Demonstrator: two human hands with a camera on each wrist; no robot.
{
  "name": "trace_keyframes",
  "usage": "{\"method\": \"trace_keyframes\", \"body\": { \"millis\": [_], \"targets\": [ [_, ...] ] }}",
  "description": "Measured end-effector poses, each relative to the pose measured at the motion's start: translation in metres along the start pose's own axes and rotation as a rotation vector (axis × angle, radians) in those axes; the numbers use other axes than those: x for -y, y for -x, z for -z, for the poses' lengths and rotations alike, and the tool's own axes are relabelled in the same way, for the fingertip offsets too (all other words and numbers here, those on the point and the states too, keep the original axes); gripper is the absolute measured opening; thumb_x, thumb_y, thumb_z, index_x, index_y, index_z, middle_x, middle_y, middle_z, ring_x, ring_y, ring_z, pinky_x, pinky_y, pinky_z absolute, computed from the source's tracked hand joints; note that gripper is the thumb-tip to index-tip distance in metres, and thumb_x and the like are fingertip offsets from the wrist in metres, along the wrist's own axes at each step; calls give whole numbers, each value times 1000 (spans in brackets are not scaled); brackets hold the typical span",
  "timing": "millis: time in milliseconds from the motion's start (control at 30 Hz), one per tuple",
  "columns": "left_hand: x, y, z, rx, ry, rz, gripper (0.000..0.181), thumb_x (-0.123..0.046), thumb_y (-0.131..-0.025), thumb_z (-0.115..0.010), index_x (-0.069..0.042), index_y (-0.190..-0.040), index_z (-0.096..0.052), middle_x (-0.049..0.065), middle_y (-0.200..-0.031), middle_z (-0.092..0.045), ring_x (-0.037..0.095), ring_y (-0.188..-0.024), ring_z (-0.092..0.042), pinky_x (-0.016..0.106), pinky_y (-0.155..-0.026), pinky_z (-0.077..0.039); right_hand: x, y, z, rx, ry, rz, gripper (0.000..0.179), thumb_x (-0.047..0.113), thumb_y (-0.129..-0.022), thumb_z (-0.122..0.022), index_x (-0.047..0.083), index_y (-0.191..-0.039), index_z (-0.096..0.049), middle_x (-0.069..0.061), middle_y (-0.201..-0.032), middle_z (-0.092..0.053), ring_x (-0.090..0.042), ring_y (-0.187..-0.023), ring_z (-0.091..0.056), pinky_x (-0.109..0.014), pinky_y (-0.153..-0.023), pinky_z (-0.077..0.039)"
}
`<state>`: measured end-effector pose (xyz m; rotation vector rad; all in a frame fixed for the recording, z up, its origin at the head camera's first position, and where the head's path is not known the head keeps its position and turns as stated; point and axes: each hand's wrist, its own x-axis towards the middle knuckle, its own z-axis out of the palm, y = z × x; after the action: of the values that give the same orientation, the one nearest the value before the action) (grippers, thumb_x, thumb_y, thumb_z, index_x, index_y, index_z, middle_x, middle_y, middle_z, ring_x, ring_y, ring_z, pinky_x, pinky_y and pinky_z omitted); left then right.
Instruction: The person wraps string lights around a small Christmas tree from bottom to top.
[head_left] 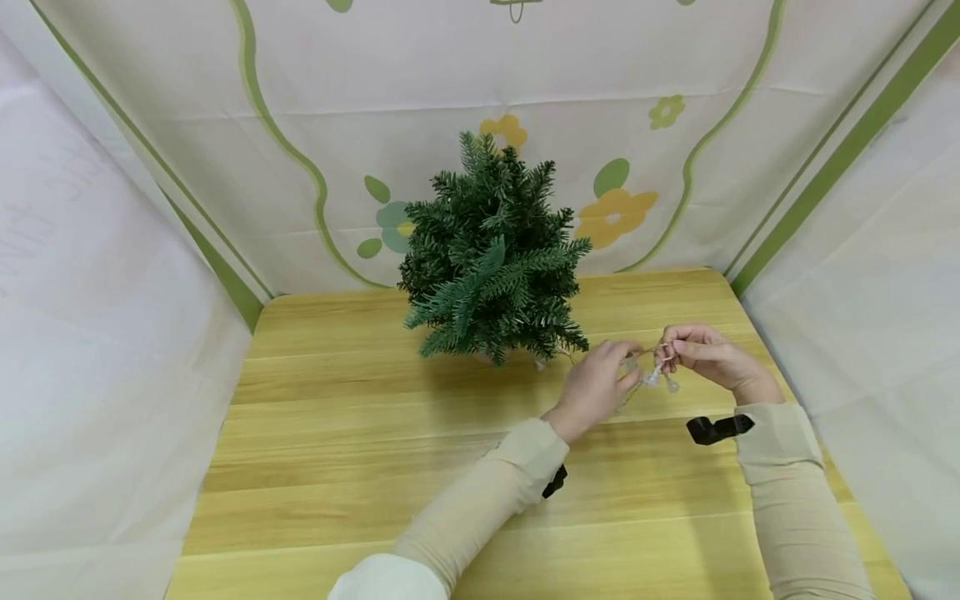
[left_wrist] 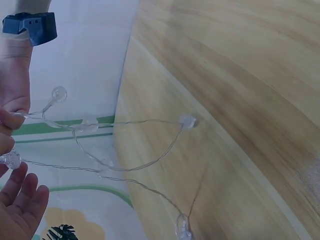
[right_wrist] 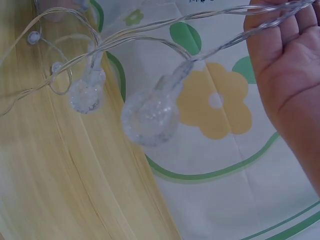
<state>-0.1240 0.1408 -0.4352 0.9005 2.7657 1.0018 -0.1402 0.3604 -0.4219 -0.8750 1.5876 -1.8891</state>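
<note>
Sleeves nearest, then both hands over the table [head_left: 337, 467] at right, near side of the tree [head_left: 491, 258]. Left hand [head_left: 596, 387] and right hand [head_left: 705, 354] each pinch the light string [head_left: 654, 375] held in the air between them. Judging by looks: light, limp thin wire, tangles easily, bulbs [right_wrist: 150, 117] probably fragile; grip the wire beside a bulb, not the bulb

The tree [head_left: 495, 258] stands at the back of the surface [head_left: 360, 467], before the backdrop [head_left: 675, 167]. Right of it (slightly nearer) both hands, left [head_left: 596, 385] and right [head_left: 708, 357], hold the light string [head_left: 652, 373] above the surface.
</note>
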Motion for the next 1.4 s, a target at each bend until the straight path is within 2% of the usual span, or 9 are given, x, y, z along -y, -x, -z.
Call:
{"method": "trace_keyframes", "body": {
  "millis": [100, 200, 300, 400, 700, 933, 1100, 1233, 1400],
  "targets": [
    [2, -1, 1, -34, 29, -3, 21, -30, -98, -53, -20, -114, -62, -5, -111, -64, 3, -78, -58, 7, -56, -39, 0, 2, 1, -19, -13, 8, 41, -2, -101, -22, 12, -102, -61, 7, -99, -65, -6, -87, -61, -28, -69, -46],
    [4, -1, 4, -46, 101, 4, 17, -28, -100, -49, -17, -108, -59, -4, -109, -66, 1, -65, -53, 8, -52, -38, -1, 5, 2, -50, -48, 15, 41, -2, -102, -21, 12, -103, -60, 8, -95, -65, -6, -78, -58, -29, -56, -36],
    [4, -2, 7, -14, 196, 16, 17, -28, -102, -44, -16, -107, -55, -2, -108, -67, 1, -56, -48, 11, -50, -38, -1, 7, 3, -54, -78, 35, 40, -2, -102, -21, 9, -105, -59, 8, -93, -64, -12, -65, -46, -34, -52, -22],
    [5, -3, 8, 28, 251, 17, 19, -28, -102, -44, -16, -109, -55, -1, -109, -66, 3, -53, -45, 14, -48, -38, -1, 7, 3, -48, -82, 41, 38, -1, -102, -23, 9, -107, -59, 6, -95, -66, -17, -63, -38, -36, -53, -21],
    [3, -7, 7, 41, 150, -59, 29, -22, -98, -54, -17, -126, -56, -5, -119, -65, 2, -86, -62, 6, -62, -43, 7, 0, -1, -61, -20, 20, 38, -11, -97, -29, 9, -111, -58, 6, -95, -65, -8, -73, -54, -36, -56, -25],
    [1, -9, 10, 46, 186, 20, 20, -28, -97, -55, -20, -115, -61, -7, -119, -65, 8, -105, -64, 14, -80, -50, 8, -6, -3, -59, 2, 15, 38, -10, -97, -30, 9, -119, -54, 7, -96, -64, -6, -76, -56, -33, -57, -32],
    [4, -9, 14, 19, 279, 63, 16, -27, -100, -51, -18, -108, -61, -4, -111, -68, 6, -99, -64, 14, -80, -50, 4, -5, 0, -103, -75, 47, 38, -8, -98, -32, 8, -132, -41, 4, -94, -66, -9, -69, -50, -34, -56, -22],
    [6, -9, 16, 5, 297, 53, 15, -26, -99, -53, -17, -108, -60, -4, -105, -68, 4, -90, -63, 11, -73, -48, 1, 1, 3, -131, -104, 106, 38, -10, -98, -30, 8, -126, -47, 3, -97, -65, -15, -66, -40, -34, -58, -18],
    [6, -10, 20, 11, 288, 49, 19, -27, -97, -57, -18, -113, -59, -3, -107, -67, 6, -94, -63, 12, -77, -49, 7, 8, -1, -244, 31, 44, 42, -13, -95, -38, 13, -119, -60, 9, -98, -61, -7, -74, -49, -28, -59, -33]
  ]
}}
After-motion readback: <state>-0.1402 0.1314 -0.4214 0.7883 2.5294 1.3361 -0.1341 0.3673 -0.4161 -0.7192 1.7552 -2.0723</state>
